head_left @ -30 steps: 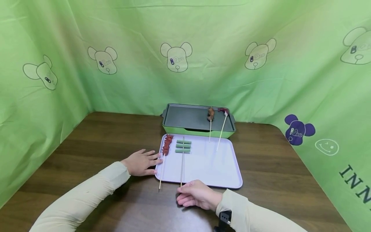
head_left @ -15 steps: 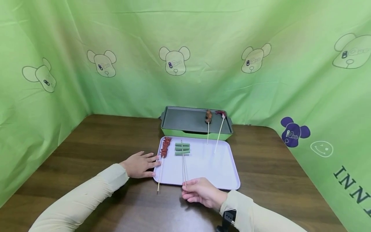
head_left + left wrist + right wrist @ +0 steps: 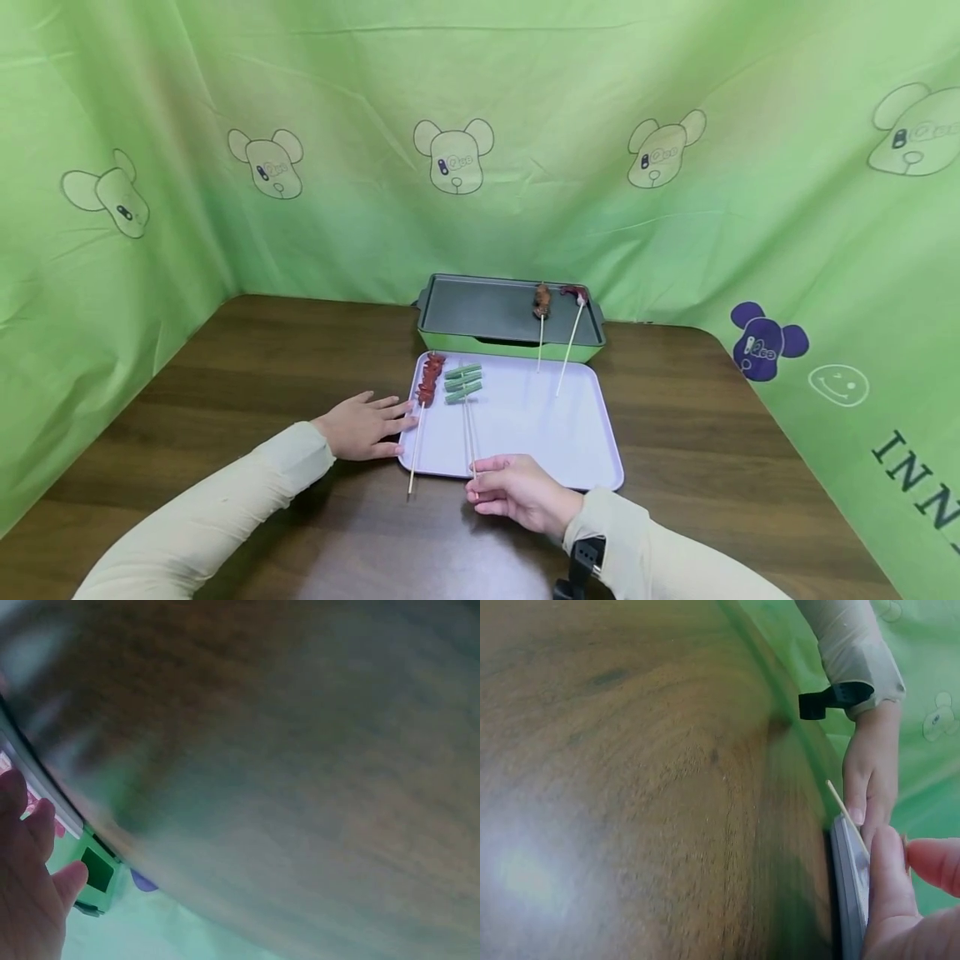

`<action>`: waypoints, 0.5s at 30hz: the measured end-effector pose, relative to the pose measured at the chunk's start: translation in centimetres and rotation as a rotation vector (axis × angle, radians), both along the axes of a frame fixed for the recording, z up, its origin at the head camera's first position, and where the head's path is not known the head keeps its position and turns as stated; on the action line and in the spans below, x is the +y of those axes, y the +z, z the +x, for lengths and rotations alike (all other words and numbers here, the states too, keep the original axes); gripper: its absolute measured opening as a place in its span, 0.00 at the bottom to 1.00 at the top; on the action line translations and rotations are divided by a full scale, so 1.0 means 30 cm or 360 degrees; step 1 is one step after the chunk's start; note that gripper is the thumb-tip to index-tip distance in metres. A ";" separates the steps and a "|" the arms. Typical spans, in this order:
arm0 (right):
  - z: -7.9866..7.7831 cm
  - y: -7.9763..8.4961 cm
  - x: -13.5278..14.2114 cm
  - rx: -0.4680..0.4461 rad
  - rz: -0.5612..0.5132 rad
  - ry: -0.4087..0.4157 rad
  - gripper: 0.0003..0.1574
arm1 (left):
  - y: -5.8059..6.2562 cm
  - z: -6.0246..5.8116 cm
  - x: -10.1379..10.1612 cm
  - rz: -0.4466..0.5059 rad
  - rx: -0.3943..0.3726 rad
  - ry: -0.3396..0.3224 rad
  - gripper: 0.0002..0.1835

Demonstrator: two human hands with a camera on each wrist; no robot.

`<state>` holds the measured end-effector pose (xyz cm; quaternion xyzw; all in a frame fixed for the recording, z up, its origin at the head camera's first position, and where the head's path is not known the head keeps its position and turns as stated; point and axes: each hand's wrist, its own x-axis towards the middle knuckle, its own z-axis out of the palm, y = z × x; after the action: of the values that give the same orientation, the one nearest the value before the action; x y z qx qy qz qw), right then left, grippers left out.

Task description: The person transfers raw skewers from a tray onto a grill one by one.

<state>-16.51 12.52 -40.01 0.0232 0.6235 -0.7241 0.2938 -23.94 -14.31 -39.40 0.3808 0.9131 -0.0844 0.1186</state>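
My right hand (image 3: 521, 493) pinches the bottom end of a skewer of short green vegetable sticks (image 3: 462, 385) over the tray's front edge. Beside its stick runs a second thin line, perhaps its shadow; I cannot tell how far it is raised. With fingers spread and straight, my left hand (image 3: 360, 427) rests at the left edge of the lilac tray (image 3: 532, 425). A skewer of red meat-like pieces (image 3: 429, 379) lies on that side of the tray, its stick sticking out past the front edge. In the right wrist view, thumb and finger (image 3: 891, 877) meet close to the tray rim.
Behind the tray stands a green grill with a dark plate (image 3: 472, 304). A brown meat skewer (image 3: 542, 302) and a dark red, tentacle-like skewer (image 3: 576, 297) lie on its right side, sticks reaching over the tray. A green curtain (image 3: 337, 225) surrounds the wooden table (image 3: 300, 358).
The right hand's grip on the green skewer has shifted slightly; the green pieces swung right, then left, and are now tilted. The left hand has stayed at the tray edge.
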 end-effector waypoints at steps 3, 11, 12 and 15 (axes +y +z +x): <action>-0.006 -0.003 -0.003 0.0018 -0.0039 -0.0020 0.27 | 0.001 -0.004 0.003 -0.0026 0.0004 0.0004 0.32; -0.015 0.013 0.007 0.0020 -0.0073 0.0011 0.25 | -0.006 0.001 0.001 0.0008 -0.0011 0.0019 0.31; -0.014 0.016 0.008 0.0016 -0.0075 0.0017 0.25 | -0.005 0.001 0.001 0.0011 -0.0009 0.0020 0.31; -0.008 0.029 0.008 0.0009 -0.0086 0.0032 0.25 | -0.006 0.002 -0.001 0.0011 0.0007 0.0019 0.31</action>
<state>-16.76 12.77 -39.16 0.0072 0.6048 -0.7377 0.2999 -23.87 -14.34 -39.58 0.3756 0.9159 -0.0812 0.1159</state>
